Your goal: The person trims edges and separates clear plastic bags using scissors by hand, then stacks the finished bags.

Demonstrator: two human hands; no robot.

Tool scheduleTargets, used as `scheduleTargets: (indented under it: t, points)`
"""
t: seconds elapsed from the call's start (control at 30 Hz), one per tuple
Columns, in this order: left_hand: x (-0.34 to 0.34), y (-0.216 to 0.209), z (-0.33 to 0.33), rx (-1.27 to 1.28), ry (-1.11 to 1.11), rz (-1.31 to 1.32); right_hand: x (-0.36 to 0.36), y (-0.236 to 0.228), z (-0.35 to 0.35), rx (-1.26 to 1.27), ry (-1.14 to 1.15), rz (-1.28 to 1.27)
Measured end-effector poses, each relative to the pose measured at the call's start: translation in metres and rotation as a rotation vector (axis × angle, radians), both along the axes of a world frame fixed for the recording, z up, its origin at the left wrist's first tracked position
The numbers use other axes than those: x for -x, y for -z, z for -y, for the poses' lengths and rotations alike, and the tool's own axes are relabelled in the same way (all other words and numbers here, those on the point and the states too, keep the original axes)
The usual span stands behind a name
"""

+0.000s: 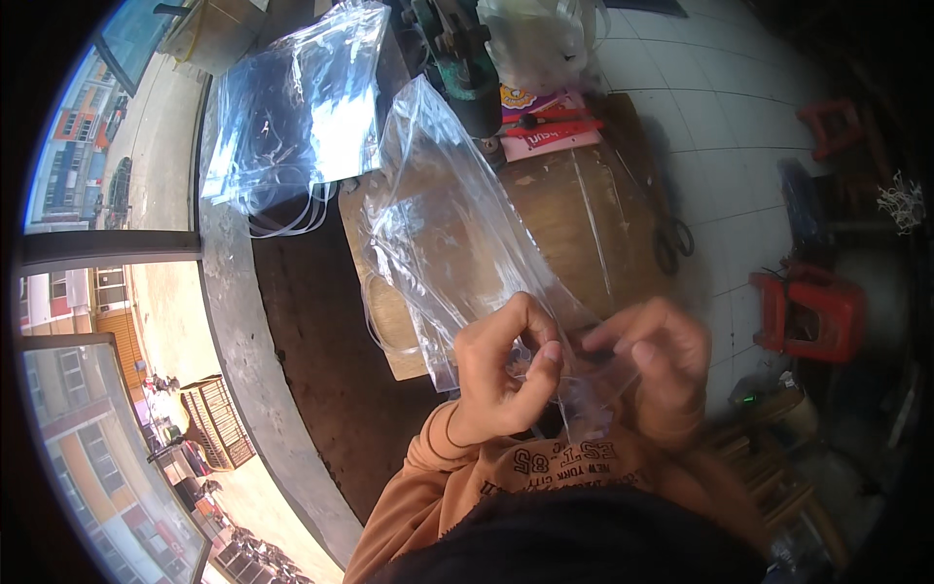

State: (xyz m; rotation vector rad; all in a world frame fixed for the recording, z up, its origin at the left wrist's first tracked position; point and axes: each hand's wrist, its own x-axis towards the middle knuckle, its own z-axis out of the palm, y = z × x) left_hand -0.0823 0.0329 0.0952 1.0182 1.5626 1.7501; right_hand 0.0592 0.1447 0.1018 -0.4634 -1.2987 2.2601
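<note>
A long clear plastic bag (457,234) stretches over the wooden tabletop (555,214) towards me, its near end gathered up in front of my chest. My left hand (506,365) is closed, thumb against forefinger, pinching the near edge of the plastic. Close by on the right, my right hand (666,355) is slightly blurred; its fingers are curled and the plastic runs into its grasp, with the exact grip partly hidden. A thin clear strap loop (375,316) sticks out from the bag's left side.
Far left lies a stack of clear plastic bags (302,107) with strap handles. A green and black machine (467,83) stands at the table's far edge, beside a pink printed packet (545,136). Black scissors (671,243) lie at the right. A red stool (808,311) stands on the tiles.
</note>
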Motion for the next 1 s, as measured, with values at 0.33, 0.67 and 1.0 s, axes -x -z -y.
scheduleTargets:
  t: [0.33,0.67,1.0]
  points:
    - [-0.014,0.005,0.003,0.019,0.113,0.078,0.009,-0.008,-0.004,-1.265,0.366,0.502]
    - [-0.034,0.016,-0.010,-0.012,0.163,-0.459,0.027,-0.008,-0.004,-1.018,0.269,0.446]
    - [0.010,0.002,-0.029,0.179,-0.206,-0.463,0.023,-0.002,-0.005,-0.879,0.189,0.421]
